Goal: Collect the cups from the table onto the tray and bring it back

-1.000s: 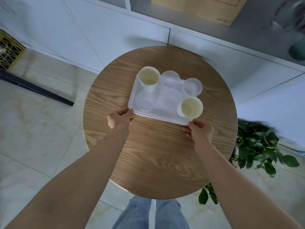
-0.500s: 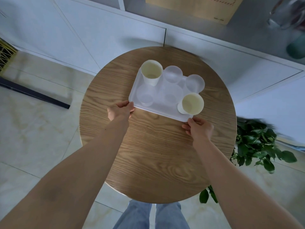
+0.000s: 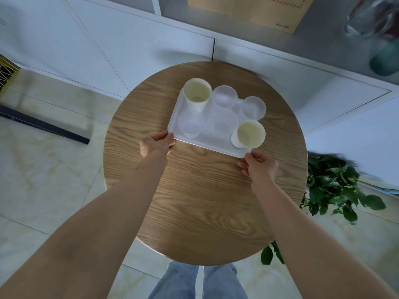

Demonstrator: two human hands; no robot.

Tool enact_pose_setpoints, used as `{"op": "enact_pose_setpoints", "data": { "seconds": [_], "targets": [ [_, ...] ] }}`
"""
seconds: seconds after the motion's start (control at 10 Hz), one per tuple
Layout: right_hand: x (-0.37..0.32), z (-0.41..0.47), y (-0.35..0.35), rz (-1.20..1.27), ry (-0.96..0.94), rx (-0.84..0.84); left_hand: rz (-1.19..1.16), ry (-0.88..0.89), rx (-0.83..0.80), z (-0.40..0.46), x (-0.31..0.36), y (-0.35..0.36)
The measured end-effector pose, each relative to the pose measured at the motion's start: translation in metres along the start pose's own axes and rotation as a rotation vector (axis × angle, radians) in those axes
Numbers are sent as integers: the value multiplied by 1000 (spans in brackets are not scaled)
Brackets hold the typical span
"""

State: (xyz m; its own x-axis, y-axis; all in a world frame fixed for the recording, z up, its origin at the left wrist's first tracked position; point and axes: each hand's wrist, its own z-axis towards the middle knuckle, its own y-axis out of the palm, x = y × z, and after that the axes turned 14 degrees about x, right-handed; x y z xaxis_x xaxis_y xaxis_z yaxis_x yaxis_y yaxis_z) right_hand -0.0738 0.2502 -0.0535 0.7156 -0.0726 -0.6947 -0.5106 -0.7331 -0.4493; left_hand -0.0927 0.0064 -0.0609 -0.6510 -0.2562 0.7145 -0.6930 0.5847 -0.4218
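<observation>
A white rectangular tray (image 3: pixel 212 145) lies on the far half of a round wooden table (image 3: pixel 194 201). On it stand two white paper cups, one at the far left corner (image 3: pixel 197 94) and one at the near right corner (image 3: pixel 250 134), plus several clear plastic cups (image 3: pixel 225 98) between them. My left hand (image 3: pixel 155 144) grips the tray's near left corner. My right hand (image 3: pixel 260 166) grips its near right corner, just below the near paper cup.
White cabinets (image 3: pixel 129 44) run behind the table, with a cardboard box (image 3: pixel 254 11) on the shelf above. A leafy green plant (image 3: pixel 332 188) stands by the table's right side. A dark bar (image 3: pixel 43 126) crosses the tiled floor at left.
The tray with its cups sits slightly farther from me on the table, and both hands have stayed on its near corners. The view has shifted a little.
</observation>
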Motion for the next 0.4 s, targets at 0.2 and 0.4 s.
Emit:
{"op": "enact_pose_setpoints", "data": {
  "seconds": [0.2, 0.4],
  "targets": [
    [1, 2, -2, 4, 6, -5, -42, 9, -14, 1, -6, -2],
    [-1, -7, -31, 20, 4, -21, -124, -49, -118, -10, -14, -15]
  ]
}}
